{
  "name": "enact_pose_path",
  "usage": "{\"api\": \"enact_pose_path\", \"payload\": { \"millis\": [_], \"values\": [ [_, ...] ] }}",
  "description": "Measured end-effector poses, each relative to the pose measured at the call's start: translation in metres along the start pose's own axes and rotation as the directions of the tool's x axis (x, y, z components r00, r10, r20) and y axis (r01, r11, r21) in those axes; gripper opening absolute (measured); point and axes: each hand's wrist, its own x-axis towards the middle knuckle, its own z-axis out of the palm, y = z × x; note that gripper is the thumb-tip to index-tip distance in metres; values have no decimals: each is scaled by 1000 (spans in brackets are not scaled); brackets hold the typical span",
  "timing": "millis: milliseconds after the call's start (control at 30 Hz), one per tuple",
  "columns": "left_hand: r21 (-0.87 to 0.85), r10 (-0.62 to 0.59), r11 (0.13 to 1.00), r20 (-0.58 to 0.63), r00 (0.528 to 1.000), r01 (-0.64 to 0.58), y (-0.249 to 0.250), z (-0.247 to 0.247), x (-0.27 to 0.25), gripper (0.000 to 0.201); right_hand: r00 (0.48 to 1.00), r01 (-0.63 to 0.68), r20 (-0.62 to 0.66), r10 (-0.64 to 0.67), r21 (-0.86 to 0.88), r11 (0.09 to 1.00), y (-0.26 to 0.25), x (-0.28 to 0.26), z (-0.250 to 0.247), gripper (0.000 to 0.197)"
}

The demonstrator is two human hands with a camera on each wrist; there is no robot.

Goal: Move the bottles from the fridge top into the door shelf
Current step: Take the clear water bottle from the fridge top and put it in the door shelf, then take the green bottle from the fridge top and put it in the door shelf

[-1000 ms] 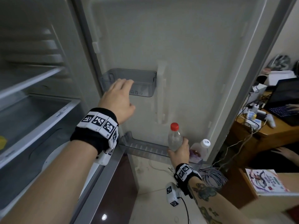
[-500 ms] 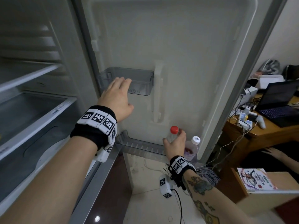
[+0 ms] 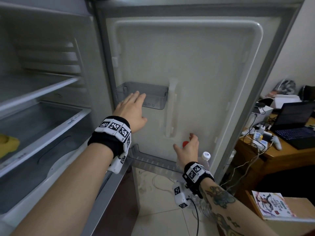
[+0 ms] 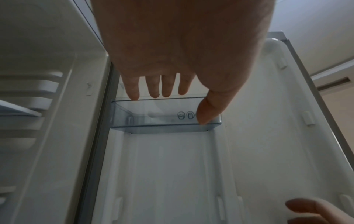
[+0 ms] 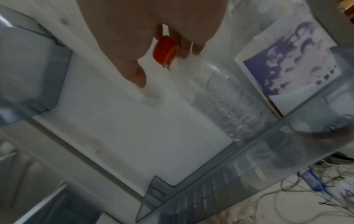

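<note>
A clear bottle with a red cap (image 5: 164, 51) stands in the lower door shelf (image 3: 153, 163), its body (image 5: 226, 106) just behind the shelf's front wall. Only its cap (image 3: 185, 143) shows in the head view, behind my right hand (image 3: 186, 146). That hand is open just above the cap, fingers spread, holding nothing. A white-capped bottle (image 3: 205, 156) with a purple-printed label (image 5: 287, 60) stands beside it on the right. My left hand (image 3: 134, 106) is open at the small clear door bin (image 4: 166, 119), fingers over its rim, thumb (image 4: 205, 112) before its front.
The fridge body stands open on the left with bare shelves and a yellow object (image 3: 8, 143) in the drawer. At the right are a wooden desk with a laptop (image 3: 293, 123) and cables, and a book (image 3: 271, 206) on a box. Wires lie on the tiled floor (image 3: 163, 201).
My right hand lowered the red-capped bottle into the lower door shelf beside the white-capped one and let go. The left hand stayed at the small bin.
</note>
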Motion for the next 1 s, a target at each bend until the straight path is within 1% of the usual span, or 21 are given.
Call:
{"api": "enact_pose_path", "payload": {
  "millis": [67,133,233,333,400,467,533,667,733,867,933,1000],
  "values": [
    [-17,-22,1000,-33,999,21,0,-10,-5,75,997,67,-24,-67,0,998,-18,-2,-11,77],
    [-28,-40,999,-95,995,37,-2,-27,-10,68,989,147,-31,-147,19,989,-44,-5,-20,73],
    [-50,-83,996,-187,979,75,-8,-63,-18,57,961,275,-29,-274,114,955,-101,-11,-32,66],
    [-34,-130,991,-265,955,126,-17,-105,-31,50,920,384,-34,-390,275,881,-170,-22,-40,58],
    [0,-138,989,-337,931,146,-24,-134,-44,50,879,450,-31,-475,381,807,-214,-32,-41,50],
    [11,-145,986,-419,896,164,-31,-165,-56,49,830,502,-12,-558,453,737,-253,-42,-41,40],
    [-8,-168,982,-503,848,189,-38,-197,-73,46,785,518,38,-618,506,690,-292,-51,-36,37],
    [35,-175,966,-639,749,256,-46,-250,-104,40,726,486,146,-672,582,652,-358,-66,-21,37],
    [71,-174,950,-686,706,303,-53,-272,-119,38,697,468,192,-691,608,641,-388,-75,-13,38],
    [122,-206,887,-757,621,444,-73,-311,-150,37,622,420,280,-732,669,613,-442,-102,-1,41],
    [119,-226,861,-782,581,495,-83,-326,-164,37,583,416,292,-758,694,587,-466,-115,2,44],
    [120,-244,834,-796,554,539,-94,-339,-175,38,538,422,303,-787,711,562,-491,-126,4,48]
  ]
}}
